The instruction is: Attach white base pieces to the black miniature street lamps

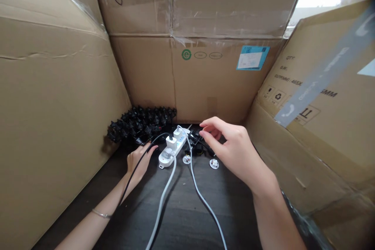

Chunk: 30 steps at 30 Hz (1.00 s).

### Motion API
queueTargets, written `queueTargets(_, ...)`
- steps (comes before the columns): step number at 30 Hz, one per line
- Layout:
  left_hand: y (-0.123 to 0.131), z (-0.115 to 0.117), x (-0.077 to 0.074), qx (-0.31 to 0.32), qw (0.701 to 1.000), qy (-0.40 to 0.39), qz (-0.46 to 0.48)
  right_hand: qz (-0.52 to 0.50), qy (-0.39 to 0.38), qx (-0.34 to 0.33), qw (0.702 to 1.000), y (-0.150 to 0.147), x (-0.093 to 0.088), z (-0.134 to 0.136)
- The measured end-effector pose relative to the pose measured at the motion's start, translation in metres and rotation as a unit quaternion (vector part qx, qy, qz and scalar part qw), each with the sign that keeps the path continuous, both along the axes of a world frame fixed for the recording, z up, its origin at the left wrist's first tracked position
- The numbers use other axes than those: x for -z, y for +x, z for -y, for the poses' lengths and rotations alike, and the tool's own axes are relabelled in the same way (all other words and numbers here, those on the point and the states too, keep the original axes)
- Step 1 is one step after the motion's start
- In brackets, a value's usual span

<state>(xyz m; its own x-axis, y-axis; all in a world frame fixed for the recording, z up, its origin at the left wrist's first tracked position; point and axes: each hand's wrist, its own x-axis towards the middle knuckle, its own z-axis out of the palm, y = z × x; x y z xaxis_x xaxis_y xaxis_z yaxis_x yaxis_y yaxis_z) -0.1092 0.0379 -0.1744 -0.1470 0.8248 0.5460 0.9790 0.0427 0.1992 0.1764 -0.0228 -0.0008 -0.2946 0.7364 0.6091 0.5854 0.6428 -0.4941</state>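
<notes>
Head view shows both forearms stretched forward over the dark wood-look floor (199,218). Near its far-left corner, the left hand (137,162) reaches low beside a cluster of black spiky pieces (140,123), thumb extended towards the white power strip (172,150); its fingertips are partly hidden, so I cannot tell whether it grips anything. Right of the strip, the right hand (234,144) hangs with wrist bent inward, thumb and forefinger nearly meeting, other fingers curled; whether something tiny sits between them, I cannot tell. Two small white discs (214,163) lie near it. The strip slants towards the floor's far edge, below a carton (205,82).
</notes>
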Motion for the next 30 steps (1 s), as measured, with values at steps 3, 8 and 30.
queueTargets(3, -0.004, 0.003, 0.002, 0.003, 1.000, -0.001, -0.012, -0.005, 0.002, 0.004, 1.000, 0.002, -0.001, -0.001)
queueTargets(8, -0.006, 0.004, 0.003, 0.009, 1.000, -0.001, -0.028, -0.003, 0.006, 0.018, 1.000, 0.008, -0.003, -0.002)
queueTargets(30, -0.011, 0.002, 0.003, 0.033, 0.998, 0.006, -0.047, 0.298, -0.384, 0.133, 0.864, 0.021, 0.103, -0.105)
